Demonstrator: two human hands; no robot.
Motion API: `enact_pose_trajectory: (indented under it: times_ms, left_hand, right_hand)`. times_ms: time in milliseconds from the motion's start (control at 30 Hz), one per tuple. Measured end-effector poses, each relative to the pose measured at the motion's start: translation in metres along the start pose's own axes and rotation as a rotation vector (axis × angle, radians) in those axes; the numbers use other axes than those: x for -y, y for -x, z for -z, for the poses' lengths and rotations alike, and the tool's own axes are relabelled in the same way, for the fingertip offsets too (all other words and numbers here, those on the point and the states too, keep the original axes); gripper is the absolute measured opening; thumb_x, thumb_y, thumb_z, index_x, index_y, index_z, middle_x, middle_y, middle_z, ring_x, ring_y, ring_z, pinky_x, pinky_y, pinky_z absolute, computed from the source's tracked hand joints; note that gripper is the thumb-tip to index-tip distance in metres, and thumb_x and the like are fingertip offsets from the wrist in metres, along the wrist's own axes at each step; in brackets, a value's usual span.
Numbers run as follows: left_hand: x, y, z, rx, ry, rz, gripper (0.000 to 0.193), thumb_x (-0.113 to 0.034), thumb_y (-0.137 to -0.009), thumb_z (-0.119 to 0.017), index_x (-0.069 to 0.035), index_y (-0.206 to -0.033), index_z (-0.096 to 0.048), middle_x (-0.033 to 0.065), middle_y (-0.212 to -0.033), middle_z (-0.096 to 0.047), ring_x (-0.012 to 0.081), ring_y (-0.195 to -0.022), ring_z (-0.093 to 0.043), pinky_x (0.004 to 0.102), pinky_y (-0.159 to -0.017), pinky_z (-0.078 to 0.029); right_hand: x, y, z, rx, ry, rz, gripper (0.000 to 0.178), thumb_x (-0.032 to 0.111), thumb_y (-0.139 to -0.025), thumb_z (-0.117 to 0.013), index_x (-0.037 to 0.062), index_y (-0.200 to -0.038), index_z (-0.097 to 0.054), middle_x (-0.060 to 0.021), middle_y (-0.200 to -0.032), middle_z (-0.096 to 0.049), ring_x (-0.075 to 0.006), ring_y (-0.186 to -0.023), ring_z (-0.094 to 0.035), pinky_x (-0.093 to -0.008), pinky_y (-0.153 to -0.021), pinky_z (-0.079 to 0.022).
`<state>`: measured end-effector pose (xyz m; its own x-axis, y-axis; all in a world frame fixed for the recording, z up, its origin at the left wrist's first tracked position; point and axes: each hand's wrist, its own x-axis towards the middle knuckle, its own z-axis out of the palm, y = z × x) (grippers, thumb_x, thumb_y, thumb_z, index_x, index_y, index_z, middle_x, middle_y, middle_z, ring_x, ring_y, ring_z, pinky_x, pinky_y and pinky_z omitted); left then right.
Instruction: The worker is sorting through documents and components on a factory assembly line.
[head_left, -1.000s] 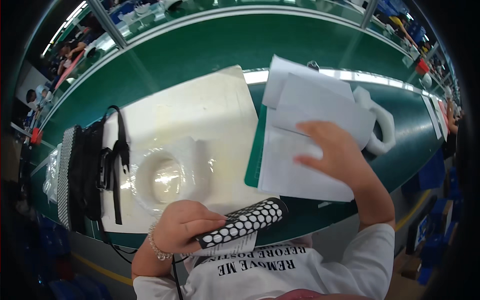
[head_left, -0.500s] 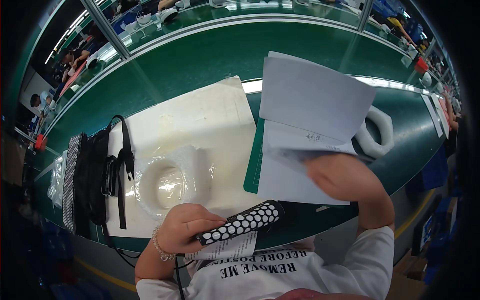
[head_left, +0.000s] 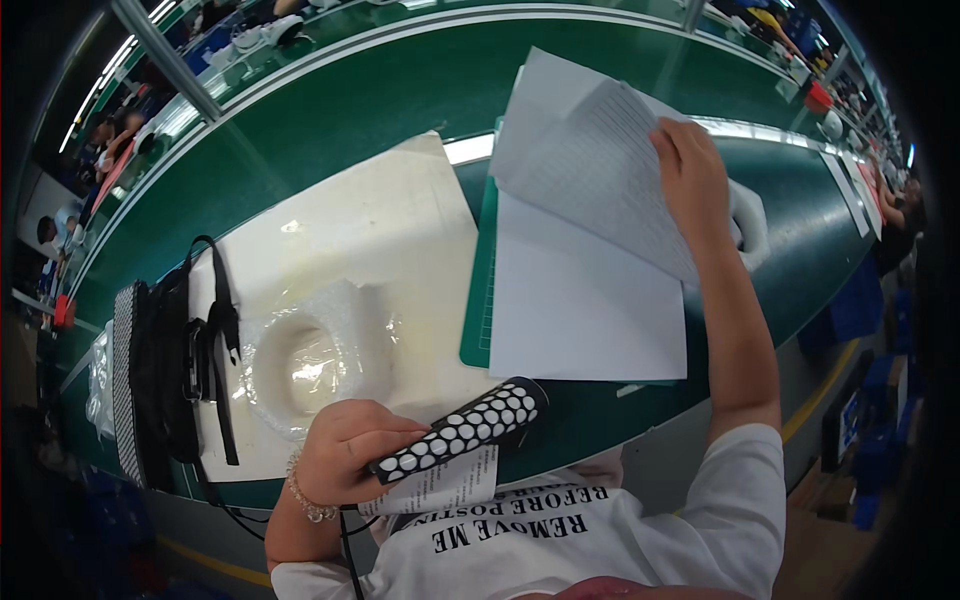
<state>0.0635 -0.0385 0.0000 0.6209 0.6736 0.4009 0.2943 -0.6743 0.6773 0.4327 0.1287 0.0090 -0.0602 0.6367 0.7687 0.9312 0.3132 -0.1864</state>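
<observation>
The right hand point(head_left: 692, 185) has moved up, fingers pinching paper point(head_left: 605, 155); the left hand point(head_left: 345, 455) still grips the spotted roll point(head_left: 462, 430).

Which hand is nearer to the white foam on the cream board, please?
Left. The left hand is beside the near edge of the foam; the right hand is far to the foam's right, at the lined sheet.

The right fingers point(head_left: 676, 140) have moved farther forward, turning a lined sheet point(head_left: 608, 165) back.
</observation>
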Motion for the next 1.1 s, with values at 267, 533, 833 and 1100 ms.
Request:
enact_pose_trajectory:
  times_ms: [267,533,833,1100]
  left_hand:
    - [0.0,-0.004,0.0,0.01,-0.057,-0.02,0.025,-0.006,-0.057,-0.07,-0.002,-0.08,-0.062,0.011,-0.08,-0.066,0.0203,-0.061,-0.06,0.0284,-0.052,-0.044]
    - [0.002,0.001,-0.002,0.005,-0.075,-0.042,0.027,-0.016,-0.064,-0.068,-0.003,-0.087,-0.063,0.008,-0.085,-0.066,0.0192,-0.064,-0.061,0.0281,-0.053,-0.045]
    - [0.003,0.001,-0.002,0.008,-0.057,-0.03,0.028,-0.016,-0.063,-0.067,-0.002,-0.088,-0.062,0.0098,-0.086,-0.066,0.0208,-0.065,-0.061,0.029,-0.053,-0.044]
    - [0.006,0.002,-0.001,0.018,-0.066,-0.052,0.031,-0.016,-0.063,-0.065,-0.003,-0.09,-0.061,0.0108,-0.089,-0.066,0.0214,-0.064,-0.06,0.0299,-0.052,-0.043]
  right_hand:
    - [-0.024,0.001,-0.025,0.12,-0.07,-0.193,0.023,0.021,-0.088,-0.053,0.0043,-0.103,-0.059,-0.0104,-0.095,-0.058,-0.0231,-0.082,-0.057,-0.0314,-0.074,-0.046]
    - [-0.022,-0.003,-0.015,0.289,-0.282,-0.443,0.027,0.025,-0.086,-0.056,0.0045,-0.104,-0.06,-0.0068,-0.093,-0.06,-0.0159,-0.081,-0.054,-0.0271,-0.076,-0.043]
    - [-0.031,-0.004,0.013,0.542,-0.824,-0.849,0.03,0.027,-0.082,-0.062,0.0046,-0.102,-0.062,-0.0072,-0.092,-0.063,-0.0142,-0.084,-0.058,-0.0248,-0.075,-0.044]
    - [-0.03,0.0,0.02,0.577,-1.143,-0.839,0.025,0.022,-0.087,-0.056,0.0007,-0.1,-0.059,-0.0079,-0.086,-0.063,-0.0101,-0.073,-0.06,-0.0191,-0.063,-0.047]
